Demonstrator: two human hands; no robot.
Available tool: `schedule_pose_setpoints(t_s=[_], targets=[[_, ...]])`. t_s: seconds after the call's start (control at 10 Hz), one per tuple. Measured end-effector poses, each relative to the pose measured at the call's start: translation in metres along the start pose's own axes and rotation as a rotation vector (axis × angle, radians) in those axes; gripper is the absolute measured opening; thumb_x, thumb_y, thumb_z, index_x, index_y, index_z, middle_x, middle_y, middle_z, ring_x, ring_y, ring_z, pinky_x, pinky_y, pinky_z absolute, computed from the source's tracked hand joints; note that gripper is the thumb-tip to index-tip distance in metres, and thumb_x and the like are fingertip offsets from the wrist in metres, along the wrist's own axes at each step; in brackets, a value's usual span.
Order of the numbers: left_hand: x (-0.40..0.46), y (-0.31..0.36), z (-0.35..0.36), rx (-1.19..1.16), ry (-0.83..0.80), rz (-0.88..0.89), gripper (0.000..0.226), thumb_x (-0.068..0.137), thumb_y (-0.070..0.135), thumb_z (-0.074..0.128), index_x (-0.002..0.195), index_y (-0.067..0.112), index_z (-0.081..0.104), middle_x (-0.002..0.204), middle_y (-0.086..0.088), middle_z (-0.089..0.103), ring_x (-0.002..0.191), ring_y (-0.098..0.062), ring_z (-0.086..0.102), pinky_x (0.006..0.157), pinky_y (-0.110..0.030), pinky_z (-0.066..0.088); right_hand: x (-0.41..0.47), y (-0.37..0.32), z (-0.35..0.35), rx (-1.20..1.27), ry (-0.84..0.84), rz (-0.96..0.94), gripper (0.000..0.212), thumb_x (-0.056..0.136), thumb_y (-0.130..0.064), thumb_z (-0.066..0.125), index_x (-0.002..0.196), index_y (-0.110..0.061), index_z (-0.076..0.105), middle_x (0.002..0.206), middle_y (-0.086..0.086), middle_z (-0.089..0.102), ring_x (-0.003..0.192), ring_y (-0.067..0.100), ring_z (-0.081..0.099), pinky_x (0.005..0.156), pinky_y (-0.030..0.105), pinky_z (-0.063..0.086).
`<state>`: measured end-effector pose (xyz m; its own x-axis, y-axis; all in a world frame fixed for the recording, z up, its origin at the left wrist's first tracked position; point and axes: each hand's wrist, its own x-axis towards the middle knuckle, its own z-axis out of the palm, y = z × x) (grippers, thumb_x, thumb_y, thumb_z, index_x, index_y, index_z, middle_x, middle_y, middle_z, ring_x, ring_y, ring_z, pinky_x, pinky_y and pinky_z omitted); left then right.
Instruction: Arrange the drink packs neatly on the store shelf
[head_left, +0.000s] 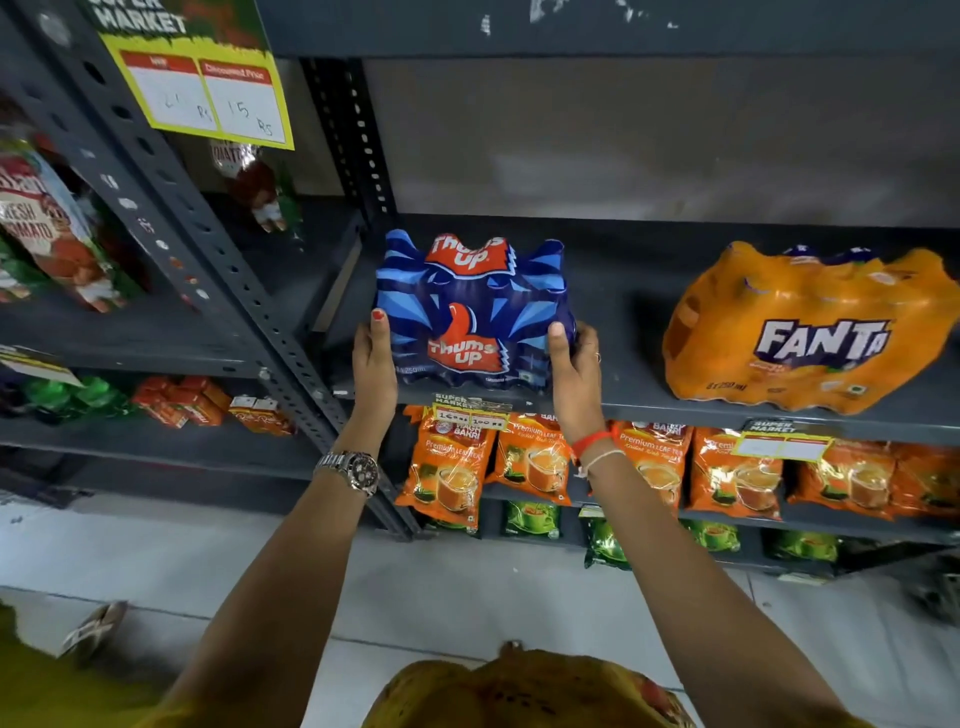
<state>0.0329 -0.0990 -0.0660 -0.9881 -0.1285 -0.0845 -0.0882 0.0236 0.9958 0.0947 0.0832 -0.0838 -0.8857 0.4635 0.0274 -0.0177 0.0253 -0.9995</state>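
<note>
A blue Thums Up drink pack (470, 312) stands upright at the left end of the dark grey shelf (618, 364), near its front edge. My left hand (375, 358) grips the pack's left side, thumb up along the wrap. On the pack's right side sits my right hand (574, 364), holding it too. An orange Fanta drink pack (810, 330) rests on the same shelf to the right, slightly tilted, with a bare stretch of shelf between the two packs.
A perforated metal upright (228, 270) borders the shelf on the left. Orange tea packets (545, 457) and green packets (530, 519) fill the shelves below. Ketchup pouches (47, 223) sit in the left bay. A yellow price tag (208, 88) hangs above.
</note>
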Motion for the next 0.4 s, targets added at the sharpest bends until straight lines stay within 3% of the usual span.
schedule_pose_setpoints(t_s=[0.2, 0.3, 0.4], targets=[[-0.003, 0.001, 0.001, -0.026, 0.011, -0.008, 0.05, 0.095, 0.042, 0.032, 0.137, 0.014, 0.031, 0.113, 0.004, 0.047, 0.088, -0.003, 0.054, 0.059, -0.007, 0.047, -0.005, -0.004, 0.004, 0.013, 0.022, -0.011, 0.023, 0.095, -0.039, 0.043, 0.116, -0.029, 0.038, 0.133, 0.009, 0.045, 0.123, 0.023, 0.053, 0.097, 0.041, 0.053], [-0.007, 0.003, -0.001, 0.004, 0.057, 0.003, 0.052, 0.094, 0.043, 0.035, 0.137, 0.013, 0.032, 0.128, -0.003, 0.047, 0.113, -0.016, 0.054, 0.084, -0.02, 0.053, -0.014, -0.014, 0.003, -0.007, 0.013, -0.001, 0.027, 0.093, -0.044, 0.044, 0.116, -0.031, 0.039, 0.133, 0.008, 0.045, 0.123, 0.023, 0.053, 0.097, 0.044, 0.052], [-0.014, 0.0, 0.006, 0.161, 0.244, 0.212, 0.054, 0.095, 0.036, 0.038, 0.142, 0.014, 0.026, 0.153, -0.012, 0.02, 0.139, -0.023, 0.027, 0.11, -0.036, 0.035, -0.016, -0.013, -0.001, 0.026, 0.042, 0.021, 0.047, 0.09, -0.047, 0.048, 0.13, -0.026, 0.035, 0.138, 0.008, 0.045, 0.126, 0.022, 0.052, 0.101, 0.043, 0.05]])
